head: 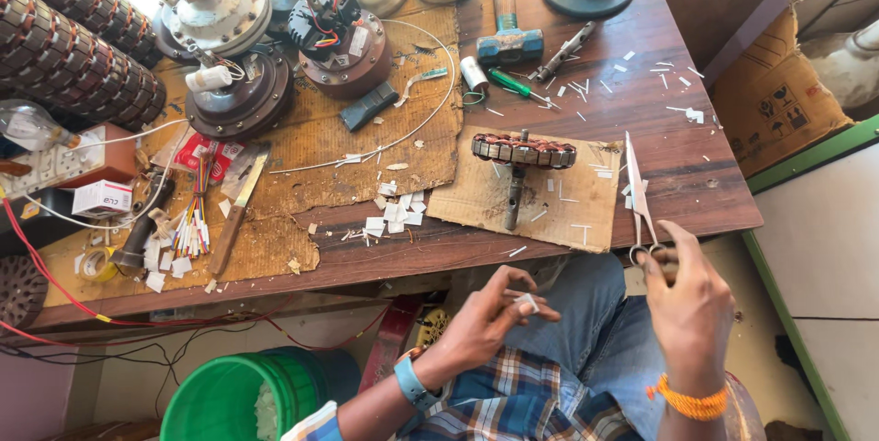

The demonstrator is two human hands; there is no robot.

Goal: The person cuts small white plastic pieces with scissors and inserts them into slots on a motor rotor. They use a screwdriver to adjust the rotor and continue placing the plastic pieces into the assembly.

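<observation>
Two bare hands work just below the edge of the wooden bench (678, 175). The left hand (485, 317) is drawn in narrow, its thumb and fingertips pinched on a small white paper slip (527, 301). The right hand (691, 313), at three o'clock from the left and well apart from it, is closed through the loops of a pair of scissors (639, 194), whose long blades point up toward twelve o'clock and lie over the bench edge.

At eleven o'clock from the scissors, a wound stator (524, 150) with copper coils sits on its shaft on a scrap of brown cardboard (586, 212), between the hands and the rest of the bench. At nine o'clock from the stator, a heap of cut white paper pieces (396, 212) lies on a larger worn cardboard sheet (366, 148). Toward twelve o'clock lie a green-handled screwdriver (515, 86) and a hammer (508, 33). At ten o'clock stand several round fan motor housings (243, 93). A green bucket (229, 400) sits on the floor at eight o'clock from the left hand.

The paper slip is tiny, pale and mostly hidden by the fingertips.
</observation>
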